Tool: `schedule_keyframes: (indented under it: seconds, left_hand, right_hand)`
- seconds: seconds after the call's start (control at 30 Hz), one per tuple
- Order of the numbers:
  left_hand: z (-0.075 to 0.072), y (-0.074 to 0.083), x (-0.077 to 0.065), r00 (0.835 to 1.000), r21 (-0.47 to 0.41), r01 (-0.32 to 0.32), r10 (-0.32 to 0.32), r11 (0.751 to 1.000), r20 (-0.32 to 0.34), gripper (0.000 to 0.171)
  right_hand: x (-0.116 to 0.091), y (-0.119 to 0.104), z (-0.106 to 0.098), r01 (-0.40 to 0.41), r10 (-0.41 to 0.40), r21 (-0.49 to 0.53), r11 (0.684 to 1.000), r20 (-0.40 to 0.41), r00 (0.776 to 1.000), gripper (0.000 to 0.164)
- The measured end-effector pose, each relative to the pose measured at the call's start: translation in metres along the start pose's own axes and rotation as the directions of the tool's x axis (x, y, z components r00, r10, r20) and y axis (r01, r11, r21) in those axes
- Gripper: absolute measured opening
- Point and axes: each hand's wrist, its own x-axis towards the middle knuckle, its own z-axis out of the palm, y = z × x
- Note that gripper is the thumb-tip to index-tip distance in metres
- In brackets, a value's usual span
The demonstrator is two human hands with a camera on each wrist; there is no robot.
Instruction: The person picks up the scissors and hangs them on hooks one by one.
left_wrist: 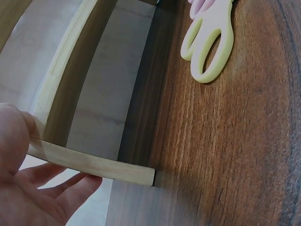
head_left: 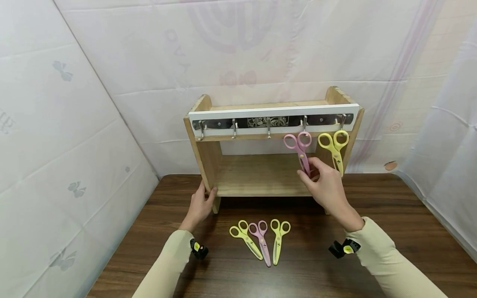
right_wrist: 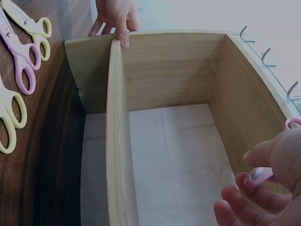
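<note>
A wooden shelf (head_left: 261, 176) stands on the table, a white hook rail (head_left: 242, 112) along its upper front. My left hand (head_left: 199, 205) grips the lower left side panel (left_wrist: 94, 165), thumb on the inner side and fingers round the outside. With my right hand (head_left: 328, 186) I pinch pink scissors (head_left: 301, 149) by the blade end, handles up; their right loop overlaps the lower end of the fourth hook (head_left: 304, 121) from the left. Yellow scissors (head_left: 335, 149) hang by a loop from the rightmost hook (head_left: 343, 120), just beside that hand.
On the table in front of the shelf lie yellow scissors (head_left: 247, 241), pink scissors (head_left: 263, 242) and another yellow pair (head_left: 277, 242), handles toward the shelf. Three bare hooks (head_left: 234, 128) are on the rail's left and middle. Printed white cloth (head_left: 156, 62) surrounds the table (head_left: 316, 273).
</note>
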Motion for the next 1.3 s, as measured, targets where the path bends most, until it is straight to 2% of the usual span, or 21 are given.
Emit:
schedule_keyframes:
  seconds: [0.2, 0.33, 0.57, 0.77, 0.97, 1.1, 1.17, 1.3]
  left_hand:
    - [0.0, 0.0, 0.0, 1.0, 0.004, 0.003, -0.003, 1.0, -0.002, 0.054]
    - [0.0, 0.0, 0.0, 1.0, 0.014, 0.0, 0.0, 1.0, -0.008, 0.054]
    - [0.001, -0.002, 0.0, 0.999, 0.026, -0.031, 0.032, 0.999, -0.024, 0.054]
    - [0.0, -0.001, 0.0, 1.0, 0.024, -0.014, 0.015, 1.0, -0.015, 0.053]
    - [0.0, 0.001, 0.0, 1.0, 0.017, -0.011, 0.012, 1.0, -0.01, 0.053]
    - [0.0, 0.001, 0.0, 1.0, 0.009, -0.011, 0.011, 1.0, -0.007, 0.052]
    - [-0.001, 0.001, 0.0, 1.0, 0.007, -0.01, 0.01, 1.0, -0.007, 0.052]
    - [0.0, 0.0, 0.0, 1.0, 0.012, -0.01, 0.01, 1.0, -0.007, 0.052]
  right_hand:
    - [-0.001, -0.001, 0.0, -0.008, 0.008, -0.001, 1.0, 0.013, 1.0, 0.014]
    - [-0.008, 0.001, 0.0, -0.04, 0.042, -0.036, 0.999, 0.061, 0.997, 0.02]
    - [-0.031, 0.008, 0.002, -0.118, 0.129, -0.074, 0.99, 0.178, 0.976, 0.036]
    - [-0.056, 0.015, 0.008, -0.143, 0.172, -0.136, 0.98, 0.233, 0.957, 0.057]
    - [-0.085, 0.017, 0.022, -0.172, 0.23, -0.201, 0.964, 0.314, 0.921, 0.06]
    - [-0.097, 0.017, 0.029, -0.158, 0.228, -0.205, 0.966, 0.385, 0.894, 0.061]
    - [-0.1, 0.015, 0.032, -0.156, 0.231, -0.204, 0.966, 0.425, 0.875, 0.061]
    - [-0.108, 0.011, 0.038, -0.16, 0.25, -0.213, 0.964, 0.512, 0.822, 0.059]
